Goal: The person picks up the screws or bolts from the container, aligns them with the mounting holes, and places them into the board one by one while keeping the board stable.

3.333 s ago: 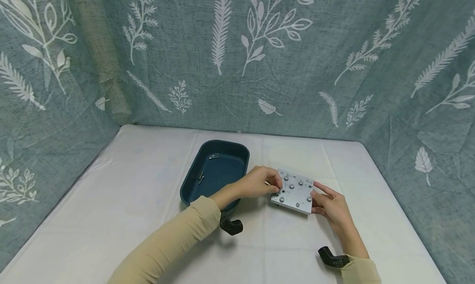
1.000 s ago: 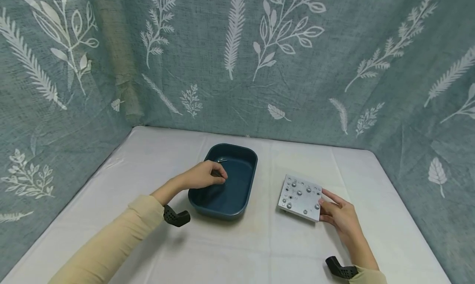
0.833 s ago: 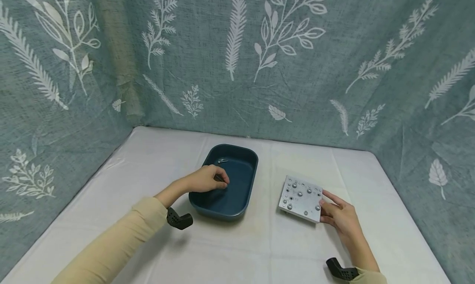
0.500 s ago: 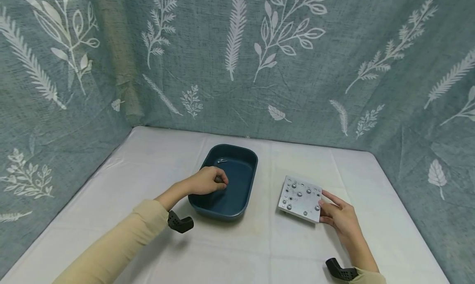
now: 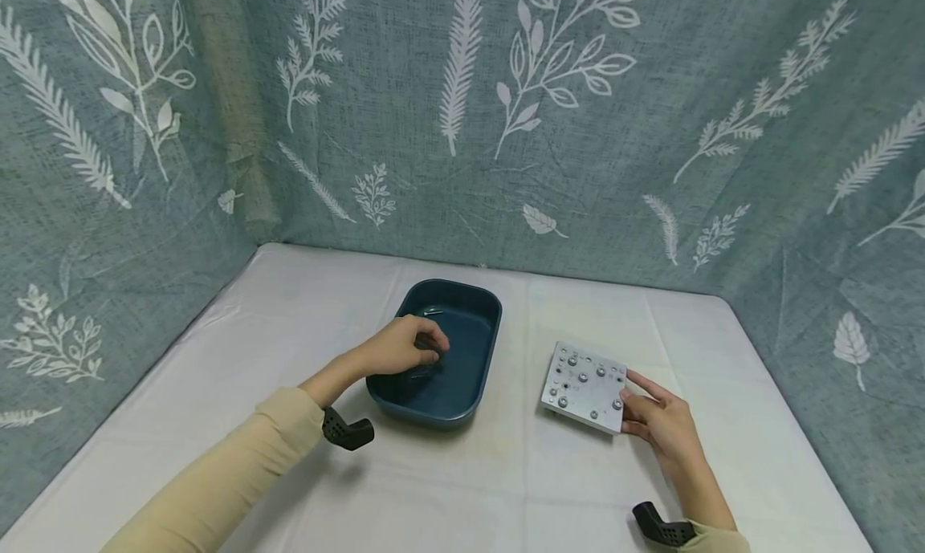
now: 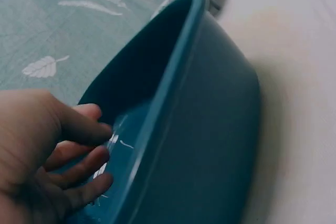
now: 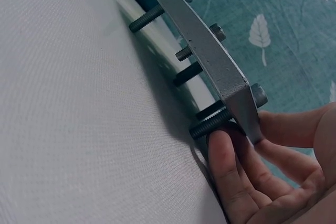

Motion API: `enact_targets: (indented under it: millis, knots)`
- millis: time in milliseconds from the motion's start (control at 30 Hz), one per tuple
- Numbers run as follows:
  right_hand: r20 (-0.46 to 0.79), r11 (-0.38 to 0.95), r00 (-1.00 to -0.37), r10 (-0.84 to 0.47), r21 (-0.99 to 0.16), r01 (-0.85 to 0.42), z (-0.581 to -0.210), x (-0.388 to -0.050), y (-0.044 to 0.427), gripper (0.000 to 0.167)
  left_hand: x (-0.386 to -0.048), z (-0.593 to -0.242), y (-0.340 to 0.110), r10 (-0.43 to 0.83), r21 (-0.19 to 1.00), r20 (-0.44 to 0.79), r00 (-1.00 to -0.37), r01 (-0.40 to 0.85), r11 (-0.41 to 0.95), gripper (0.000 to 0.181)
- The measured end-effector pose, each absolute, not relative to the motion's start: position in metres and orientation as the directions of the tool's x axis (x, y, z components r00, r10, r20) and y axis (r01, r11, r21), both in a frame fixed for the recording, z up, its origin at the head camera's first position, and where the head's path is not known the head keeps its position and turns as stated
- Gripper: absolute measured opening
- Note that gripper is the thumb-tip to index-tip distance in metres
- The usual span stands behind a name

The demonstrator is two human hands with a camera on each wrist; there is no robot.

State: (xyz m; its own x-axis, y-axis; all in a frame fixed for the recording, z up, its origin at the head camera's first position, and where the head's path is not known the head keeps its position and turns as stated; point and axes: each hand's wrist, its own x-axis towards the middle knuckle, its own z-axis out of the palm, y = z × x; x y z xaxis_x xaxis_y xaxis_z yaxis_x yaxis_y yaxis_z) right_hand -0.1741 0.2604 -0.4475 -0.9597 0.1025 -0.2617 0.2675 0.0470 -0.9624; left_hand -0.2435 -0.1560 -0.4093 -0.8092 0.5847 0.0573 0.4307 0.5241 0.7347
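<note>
My left hand (image 5: 397,346) reaches into a dark blue tray (image 5: 491,352), its thumb and fingers loosely bent and apart. Below the fingertips lies a small silver screw (image 5: 421,373); another screw (image 5: 433,312) lies towards the tray's far end. In the left wrist view nothing shows pinched between the fingers (image 6: 84,174), with shiny bits on the tray floor under them. My right hand (image 5: 668,428) grips the right edge of a silver metal plate (image 5: 588,388) fitted with several bolts. Seen in the right wrist view, threaded bolt ends (image 7: 147,18) stick out beneath the tilted plate.
A white cloth (image 5: 462,489) covers the table under both hands. Patterned green-grey curtains (image 5: 405,208) rise behind and along the sides. Black wrist mounts (image 5: 348,430) sit on both forearms.
My left hand moved from the plate's left side to the tray. Lately its thumb and fingers have parted, showing a screw below. My right hand keeps its grip on the plate.
</note>
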Motion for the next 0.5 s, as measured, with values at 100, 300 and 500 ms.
enact_targets:
  millis: [100,300,500]
  knots:
    - [-0.266,0.051,-0.958,0.108,-0.961,0.273,-0.447,-0.174,0.261,0.057,-0.243,-0.407,-0.154,0.571,0.715,0.036,-0.820,0.420,0.558,0.018]
    - [-0.269,0.058,-0.957,0.109,-0.959,0.276,-0.446,-0.173,0.263,0.059,-0.242,-0.410,-0.146,0.653,0.639,-0.116,-0.749,0.447,0.626,0.030]
    - [-0.280,0.051,-0.954,0.109,-0.957,0.287,-0.447,-0.175,0.262,0.058,-0.238,-0.411,-0.149,0.695,0.658,-0.182,-0.696,0.439,0.612,0.029]
